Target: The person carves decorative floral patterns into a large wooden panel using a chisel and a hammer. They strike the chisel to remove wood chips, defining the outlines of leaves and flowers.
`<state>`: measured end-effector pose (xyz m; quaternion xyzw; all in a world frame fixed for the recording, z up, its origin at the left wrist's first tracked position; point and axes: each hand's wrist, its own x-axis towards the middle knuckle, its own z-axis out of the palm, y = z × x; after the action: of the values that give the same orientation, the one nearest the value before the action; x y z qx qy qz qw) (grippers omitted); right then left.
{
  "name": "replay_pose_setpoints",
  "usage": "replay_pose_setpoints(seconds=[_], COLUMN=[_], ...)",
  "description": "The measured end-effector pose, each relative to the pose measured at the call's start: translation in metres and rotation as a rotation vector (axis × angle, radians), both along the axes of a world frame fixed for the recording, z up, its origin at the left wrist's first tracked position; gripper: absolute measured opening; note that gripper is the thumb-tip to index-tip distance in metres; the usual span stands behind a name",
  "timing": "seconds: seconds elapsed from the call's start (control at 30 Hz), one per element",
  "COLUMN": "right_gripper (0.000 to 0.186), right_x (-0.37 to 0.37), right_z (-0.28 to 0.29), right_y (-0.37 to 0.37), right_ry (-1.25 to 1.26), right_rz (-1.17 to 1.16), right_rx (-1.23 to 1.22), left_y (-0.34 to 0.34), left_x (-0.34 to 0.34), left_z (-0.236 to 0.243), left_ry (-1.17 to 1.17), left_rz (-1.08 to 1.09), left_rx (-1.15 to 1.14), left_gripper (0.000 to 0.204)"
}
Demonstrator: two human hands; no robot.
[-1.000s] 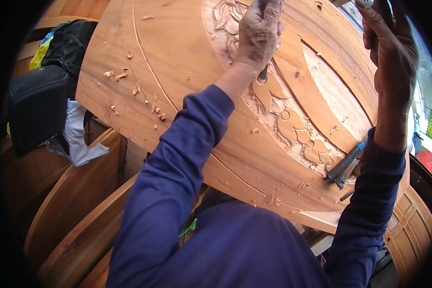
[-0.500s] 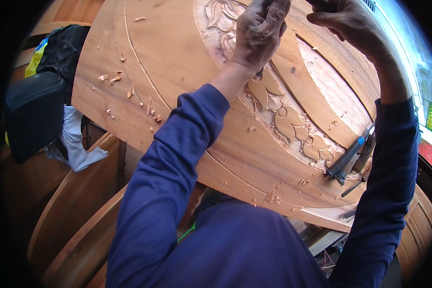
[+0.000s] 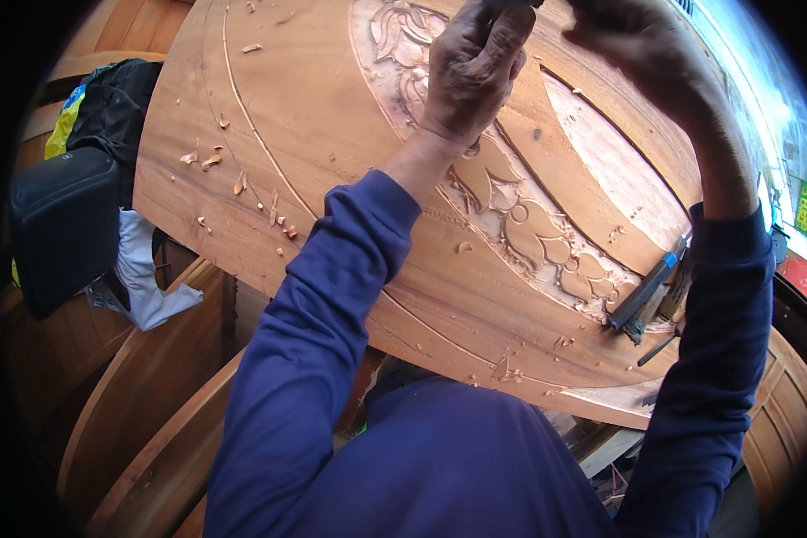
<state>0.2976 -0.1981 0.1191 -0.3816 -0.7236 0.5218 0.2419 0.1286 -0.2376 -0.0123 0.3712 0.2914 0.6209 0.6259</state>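
My left hand (image 3: 475, 72) is closed in a fist at the top of the view, wrapped round a carving chisel whose dark end pokes out at the upper edge. Under that hand lies a wooden panel (image 3: 350, 143) with a band of carved leaves and flowers (image 3: 529, 233). My right hand (image 3: 641, 49) hangs over the panel's far right part, smeared by motion. Its fingers look curled round something dark that the top edge cuts off. Near my right forearm, several carving tools (image 3: 641, 291) lie on the panel, one with a blue band.
Wood shavings (image 3: 240, 182) are scattered across the panel. At the left stand a black padded seat-like object (image 3: 63, 224), a dark bag (image 3: 121, 108) and a white cloth (image 3: 139, 269). Curved wooden pieces (image 3: 143, 377) lean below, and panelled wood (image 3: 785, 394) stands at the lower right.
My right hand has swung slightly and is now more blurred. My left hand keeps its grip on the chisel. The whole view has shifted a little, with the panel appearing further left.
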Motion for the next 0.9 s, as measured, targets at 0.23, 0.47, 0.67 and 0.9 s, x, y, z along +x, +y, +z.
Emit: replay_pose_setpoints(seconds=[0.23, 0.47, 0.67, 0.9], right_gripper=[0.064, 0.063, 0.064, 0.045], right_x=[0.002, 0.008, -0.011, 0.041], right_z=[-0.017, 0.005, 0.025, -0.02], right_y=[-0.018, -0.029, -0.05, -0.073], right_ry=[0.306, -0.296, -0.294, -0.206], right_rz=[-0.213, -0.108, -0.148, -0.31], right_rx=[0.229, 0.233, 0.317, 0.467], left_y=[-0.004, -0.015, -0.02, -0.056], left_x=[0.009, 0.001, -0.009, -0.017], left_z=[0.012, 0.013, 0.004, 0.013], left_ry=[0.01, 0.002, 0.079, 0.0], left_rz=[-0.015, -0.055, -0.072, -0.068], left_rx=[-0.019, -0.016, 0.022, 0.372], left_gripper=[0.026, 0.021, 0.03, 0.035])
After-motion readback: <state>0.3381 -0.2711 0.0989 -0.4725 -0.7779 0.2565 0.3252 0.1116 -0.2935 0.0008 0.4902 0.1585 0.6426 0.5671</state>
